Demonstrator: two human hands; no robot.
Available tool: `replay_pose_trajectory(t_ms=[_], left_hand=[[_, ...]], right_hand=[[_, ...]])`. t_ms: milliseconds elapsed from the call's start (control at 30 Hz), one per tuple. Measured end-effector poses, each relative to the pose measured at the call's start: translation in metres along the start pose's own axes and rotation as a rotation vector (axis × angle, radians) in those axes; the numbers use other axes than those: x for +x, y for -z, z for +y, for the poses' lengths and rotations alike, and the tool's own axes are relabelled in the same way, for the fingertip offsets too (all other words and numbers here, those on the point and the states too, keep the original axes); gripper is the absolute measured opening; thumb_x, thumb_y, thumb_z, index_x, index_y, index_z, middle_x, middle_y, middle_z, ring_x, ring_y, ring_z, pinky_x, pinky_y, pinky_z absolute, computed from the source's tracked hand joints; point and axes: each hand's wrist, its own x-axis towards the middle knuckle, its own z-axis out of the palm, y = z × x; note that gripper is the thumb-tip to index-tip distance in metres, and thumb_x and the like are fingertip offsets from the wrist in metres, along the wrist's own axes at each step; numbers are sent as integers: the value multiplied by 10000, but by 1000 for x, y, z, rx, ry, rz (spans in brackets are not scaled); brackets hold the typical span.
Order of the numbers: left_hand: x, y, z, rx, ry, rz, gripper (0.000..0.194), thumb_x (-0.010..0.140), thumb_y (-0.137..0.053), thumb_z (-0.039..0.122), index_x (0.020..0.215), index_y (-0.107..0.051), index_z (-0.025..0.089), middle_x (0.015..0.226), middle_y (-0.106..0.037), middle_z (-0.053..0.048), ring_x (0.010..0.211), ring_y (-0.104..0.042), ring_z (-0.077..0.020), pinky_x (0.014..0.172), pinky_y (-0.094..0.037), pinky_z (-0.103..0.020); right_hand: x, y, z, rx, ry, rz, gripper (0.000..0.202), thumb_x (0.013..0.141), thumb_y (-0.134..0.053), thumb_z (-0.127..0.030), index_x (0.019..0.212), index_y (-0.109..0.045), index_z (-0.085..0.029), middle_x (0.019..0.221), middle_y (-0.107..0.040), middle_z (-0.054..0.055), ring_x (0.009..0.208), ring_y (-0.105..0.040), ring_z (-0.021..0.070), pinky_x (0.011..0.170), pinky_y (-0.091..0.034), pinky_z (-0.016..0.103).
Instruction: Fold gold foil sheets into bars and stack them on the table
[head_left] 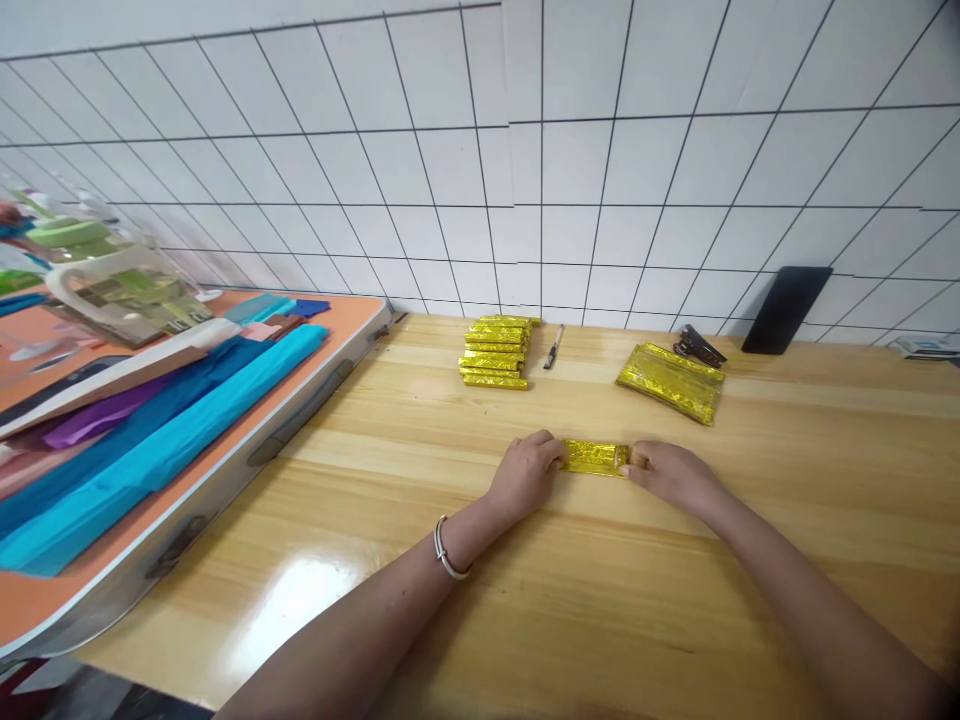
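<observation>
A flat strip of shiny gold foil point(592, 457) lies on the wooden table between my hands. My left hand point(527, 470) grips its left end, fingers closed and pressed to the table. At the right end, where the foil looks folded or rolled over, my right hand point(667, 473) pinches it between thumb and fingers. Behind my left hand is a stack of narrow gold foil rolls point(495, 352). Farther right rests a flat pile of gold foil sheets point(671, 382). The foil under my fingertips is hidden.
A pen or craft knife point(553, 348) lies beside the rolls. A black clip point(699, 345) sits behind the sheets, and a dark phone-like slab point(786, 310) leans on the tiled wall. On the left, an orange-topped table point(225, 445) carries coloured paper rolls and a green-lidded jug point(112, 270).
</observation>
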Motion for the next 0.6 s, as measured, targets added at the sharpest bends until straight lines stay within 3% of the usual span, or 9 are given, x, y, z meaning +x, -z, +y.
replay_pose_trajectory(t_ms=[233,367,500,600], left_hand=[[-7,9,17,294,-207,-85,116,849,-443,118,851,-541,180,938,-558,-57,915,-485,-201,794,-406,-321],[-9,13,23,371,-276,-155,142,883,-417,161,972,-525,186,933,-560,-66,884,-495,-198,761,-417,-314],[-13,10,28,445,-313,-183,212,877,-394,139,1054,-510,147,894,-568,-88,817,-517,-209,720,-420,-331],[-17,8,34,449,-297,-191,227,843,-416,144,1046,-518,129,893,-566,-106,808,-523,-217,705,-422,-338]], right_hand=[[-3,-13,7,84,58,129,137,793,-504,-337,751,-494,-207,666,-553,-27,607,-490,124,517,-267,225],[-3,-15,6,93,66,143,107,783,-503,-296,729,-501,-203,651,-547,-26,604,-484,126,523,-275,229],[-6,-16,2,67,91,192,69,779,-494,-250,734,-521,-204,690,-569,-15,649,-501,137,558,-312,234],[-15,-20,-3,-15,124,305,63,800,-487,-219,797,-547,-202,793,-595,11,741,-522,157,646,-369,254]])
